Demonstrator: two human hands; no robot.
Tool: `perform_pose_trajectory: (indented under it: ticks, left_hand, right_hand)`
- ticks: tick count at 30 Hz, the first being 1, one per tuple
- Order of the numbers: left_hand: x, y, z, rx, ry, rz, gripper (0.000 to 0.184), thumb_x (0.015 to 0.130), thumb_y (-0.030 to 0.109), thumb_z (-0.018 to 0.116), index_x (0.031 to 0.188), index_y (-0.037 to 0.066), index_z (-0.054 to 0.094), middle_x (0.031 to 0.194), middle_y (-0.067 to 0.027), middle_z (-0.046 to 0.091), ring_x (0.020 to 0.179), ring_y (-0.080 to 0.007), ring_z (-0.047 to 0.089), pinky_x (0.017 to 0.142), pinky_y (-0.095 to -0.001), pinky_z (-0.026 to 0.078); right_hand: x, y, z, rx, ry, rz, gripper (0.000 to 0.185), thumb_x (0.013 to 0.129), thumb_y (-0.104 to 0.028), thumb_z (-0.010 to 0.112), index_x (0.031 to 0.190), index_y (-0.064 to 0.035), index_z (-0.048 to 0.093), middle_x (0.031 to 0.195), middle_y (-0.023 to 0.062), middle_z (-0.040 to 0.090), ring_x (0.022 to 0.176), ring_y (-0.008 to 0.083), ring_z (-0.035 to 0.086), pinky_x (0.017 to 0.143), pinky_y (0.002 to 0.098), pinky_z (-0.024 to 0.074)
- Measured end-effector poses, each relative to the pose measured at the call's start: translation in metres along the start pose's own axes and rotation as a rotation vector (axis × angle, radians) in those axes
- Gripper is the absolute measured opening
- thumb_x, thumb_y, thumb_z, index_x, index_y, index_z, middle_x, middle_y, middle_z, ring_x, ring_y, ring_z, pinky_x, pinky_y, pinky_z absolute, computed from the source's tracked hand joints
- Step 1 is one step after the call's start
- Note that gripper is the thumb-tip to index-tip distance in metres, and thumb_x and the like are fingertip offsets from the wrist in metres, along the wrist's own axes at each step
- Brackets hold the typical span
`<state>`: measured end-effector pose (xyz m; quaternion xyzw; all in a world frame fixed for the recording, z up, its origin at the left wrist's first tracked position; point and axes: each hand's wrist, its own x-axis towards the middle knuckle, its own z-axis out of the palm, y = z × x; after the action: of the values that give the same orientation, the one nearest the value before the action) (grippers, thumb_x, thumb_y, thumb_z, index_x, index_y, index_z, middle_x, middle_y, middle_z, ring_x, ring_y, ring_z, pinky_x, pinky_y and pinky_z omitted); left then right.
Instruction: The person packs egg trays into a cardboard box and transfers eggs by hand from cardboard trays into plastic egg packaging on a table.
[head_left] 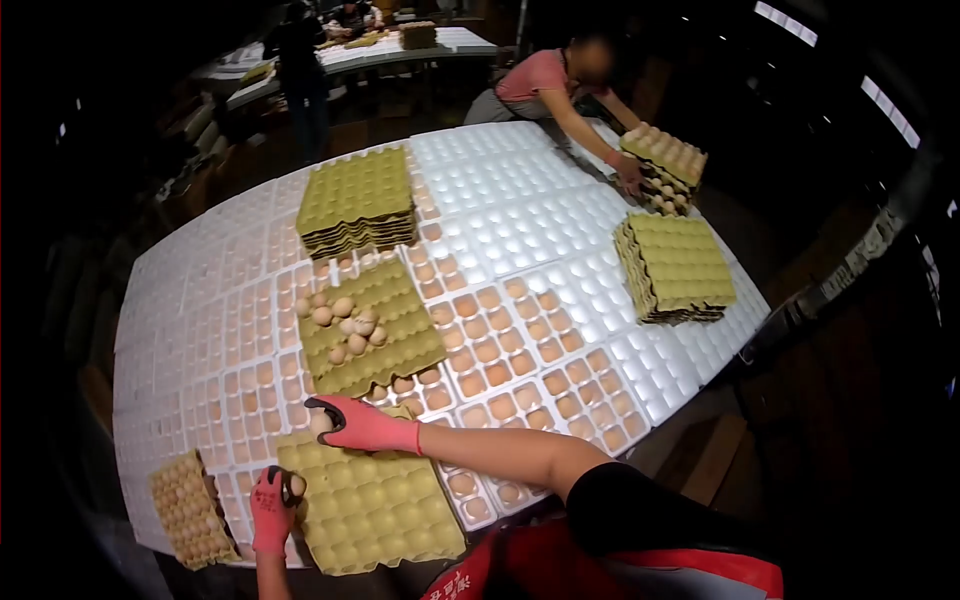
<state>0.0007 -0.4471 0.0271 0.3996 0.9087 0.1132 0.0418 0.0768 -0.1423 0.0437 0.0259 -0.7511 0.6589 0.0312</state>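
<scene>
Both my hands wear pink gloves with dark fingertips. My left hand (pixel 270 508) is closed around an egg (pixel 297 485) at the left edge of a yellowish pulp egg tray (pixel 375 505). Past the tray's upper left corner, my right hand (pixel 368 425) grips a pale egg (pixel 321 423), its fingers curled over it. Just beyond lies a second pulp tray (pixel 395 300) with several loose eggs (pixel 343 325) on top. White plastic trays (pixel 600 410) spread under these, many of their cells holding brown eggs.
A tray full of eggs (pixel 190 510) sits at the near left edge. Stacks of pulp trays stand at the back (pixel 358 195) and at the right (pixel 680 265). A co-worker (pixel 540 85) in pink reaches for stacked egg-filled trays (pixel 665 160) across the table. Other people and a second table (pixel 440 45) are behind.
</scene>
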Motion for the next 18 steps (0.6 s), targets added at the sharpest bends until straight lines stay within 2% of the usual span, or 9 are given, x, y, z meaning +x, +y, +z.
perform_pose_trajectory:
  ticks: [4, 6, 8, 12, 13, 14, 15, 17, 18]
  left_hand:
    - [-0.002, 0.018, -0.007, -0.620, 0.260, -0.352, 0.033, 0.079, 0.013, 0.072, 0.107, 0.005, 0.056, 0.097, -0.0050, 0.058, 0.082, -0.0205, 0.058, 0.069, -0.0357, 0.048]
    - [0.019, -0.017, 0.016, -1.208, 0.149, -0.475, 0.028, 0.091, 0.028, 0.063, 0.111, 0.008, 0.058, 0.093, -0.0024, 0.059, 0.071, -0.0117, 0.056, 0.056, -0.0273, 0.043]
    - [0.049, 0.087, 0.022, -1.709, 0.149, -0.615, 0.031, 0.101, 0.034, 0.049, 0.109, 0.006, 0.060, 0.085, -0.0016, 0.059, 0.064, -0.0102, 0.053, 0.048, -0.0239, 0.040]
    - [0.145, 0.270, 0.061, -1.592, -0.464, -0.273, 0.028, 0.099, 0.023, 0.052, 0.117, 0.002, 0.060, 0.091, -0.0030, 0.062, 0.072, -0.0128, 0.058, 0.061, -0.0262, 0.051]
    - [0.168, 0.325, 0.072, -1.734, -0.487, -0.442, 0.028, 0.099, 0.020, 0.052, 0.120, 0.004, 0.061, 0.096, -0.0039, 0.063, 0.076, -0.0132, 0.059, 0.066, -0.0275, 0.051]
    - [0.194, 0.364, 0.094, -1.423, -0.470, -0.120, 0.030, 0.100, 0.022, 0.053, 0.122, 0.003, 0.061, 0.096, -0.0042, 0.065, 0.078, -0.0128, 0.059, 0.067, -0.0271, 0.050]
    - [0.224, 0.406, 0.117, -1.586, -0.567, -0.270, 0.034, 0.098, 0.024, 0.058, 0.124, 0.002, 0.061, 0.098, -0.0047, 0.065, 0.075, -0.0123, 0.058, 0.067, -0.0269, 0.050]
    - [0.276, 0.488, 0.138, -1.279, -0.423, -0.176, 0.036, 0.092, 0.024, 0.066, 0.121, 0.002, 0.063, 0.088, -0.0053, 0.067, 0.074, -0.0114, 0.060, 0.066, -0.0254, 0.048]
    - [0.301, 0.514, 0.179, -1.145, -0.073, 0.022, 0.037, 0.089, 0.025, 0.068, 0.119, 0.003, 0.064, 0.093, -0.0062, 0.069, 0.077, -0.0179, 0.063, 0.068, -0.0321, 0.050]
  right_hand:
    - [-0.113, 0.028, -0.156, -0.205, 0.463, 0.316, 0.061, 0.081, -0.029, 0.075, 0.135, -0.0063, 0.056, 0.124, 0.0155, 0.063, 0.105, 0.0267, 0.065, 0.094, 0.0371, 0.0506]
    - [-0.179, 0.054, -0.243, -0.491, 0.882, 0.312, 0.056, 0.081, -0.028, 0.071, 0.131, -0.0079, 0.058, 0.116, 0.0163, 0.062, 0.099, 0.0292, 0.064, 0.089, 0.0404, 0.0514]
    - [-0.220, 0.083, -0.319, -0.900, 1.082, 0.462, 0.051, 0.080, -0.028, 0.070, 0.127, -0.0103, 0.058, 0.113, 0.0169, 0.059, 0.109, 0.0371, 0.055, 0.093, 0.0473, 0.0455]
    - [-0.251, 0.115, -0.383, -0.967, 0.856, 0.441, 0.050, 0.082, -0.030, 0.070, 0.126, -0.0095, 0.058, 0.118, 0.0168, 0.056, 0.113, 0.0352, 0.054, 0.097, 0.0461, 0.0446]
    - [-0.258, 0.121, -0.390, -0.926, 0.877, 0.411, 0.050, 0.083, -0.029, 0.070, 0.127, -0.0098, 0.058, 0.122, 0.0161, 0.054, 0.115, 0.0348, 0.052, 0.098, 0.0461, 0.0436]
    - [-0.264, 0.127, -0.397, -0.886, 0.896, 0.382, 0.049, 0.084, -0.029, 0.069, 0.128, -0.0100, 0.057, 0.125, 0.0154, 0.053, 0.118, 0.0344, 0.050, 0.099, 0.0461, 0.0426]
    - [-0.269, 0.134, -0.403, -0.848, 0.911, 0.351, 0.049, 0.084, -0.029, 0.068, 0.128, -0.0102, 0.057, 0.128, 0.0147, 0.052, 0.121, 0.0339, 0.049, 0.100, 0.0461, 0.0416]
    - [-0.285, 0.138, -0.399, -0.932, 0.874, 0.349, 0.043, 0.086, -0.025, 0.067, 0.126, -0.0106, 0.058, 0.131, 0.0138, 0.051, 0.123, 0.0338, 0.048, 0.101, 0.0467, 0.0408]
    - [-0.294, 0.145, -0.399, -0.956, 0.848, 0.335, 0.042, 0.086, -0.024, 0.066, 0.125, -0.0108, 0.059, 0.132, 0.0135, 0.050, 0.124, 0.0336, 0.047, 0.101, 0.0470, 0.0405]
